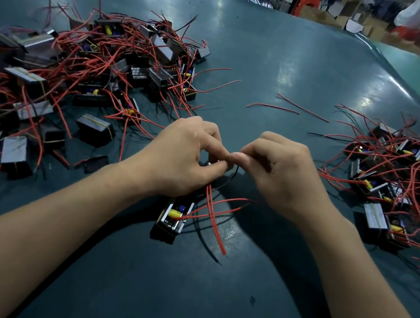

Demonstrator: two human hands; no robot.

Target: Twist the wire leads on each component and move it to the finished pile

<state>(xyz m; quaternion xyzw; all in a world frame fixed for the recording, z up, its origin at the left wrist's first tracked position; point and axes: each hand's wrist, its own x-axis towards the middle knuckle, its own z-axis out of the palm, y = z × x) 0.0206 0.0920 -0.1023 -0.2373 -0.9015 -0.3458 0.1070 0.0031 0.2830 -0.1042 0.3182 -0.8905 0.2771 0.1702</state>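
Your left hand (pixel 177 154) and right hand (pixel 282 171) meet fingertip to fingertip above the green table (pixel 270 60). Both are curled in a pinch. The right thumb and forefinger pinch a black lead (pixel 234 173); the left fingers pinch wire at the same spot, and which strand cannot be told, since the fingers hide it.

One component (pixel 173 215) is in work. It lies on the table just below your left wrist, near the middle, open side up, yellow part and blue part showing inside. Count on it: at least three red leads (pixel 213 212) fanning down and right from under the hands, plus one black lead curving up into the pinch.

Two piles. Left pile (pixel 81 70): big, well over a dozen black blocks in a tangle of red wire; exact count not possible. Right pile (pixel 402 170): smaller, roughly eight to ten units, most with their yellow parts visible, also tangled.

Two loose red wire pieces (pixel 287 107) lie on the table between the piles, beyond your hands, close together without crossing.
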